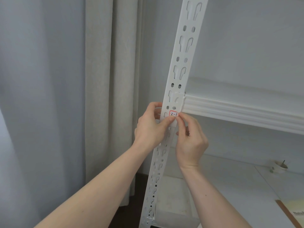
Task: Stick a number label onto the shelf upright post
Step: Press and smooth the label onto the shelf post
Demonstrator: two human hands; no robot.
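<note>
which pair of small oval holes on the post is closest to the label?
The pair just above the label, level with the shelf beam. The other visible pairs sit higher up the post or below the hands.

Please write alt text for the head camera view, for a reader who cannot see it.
Two hands press a red-bordered label marked "2-1" onto a white slotted shelf post, just below a shelf beam. The left hand grips the post; the right hand pinches the label's edge.

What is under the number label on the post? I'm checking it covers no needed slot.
The label lies on the white post, just below two small oval holes. A slot shows left of it. Whether it covers another is hidden by label and fingertips.
</note>
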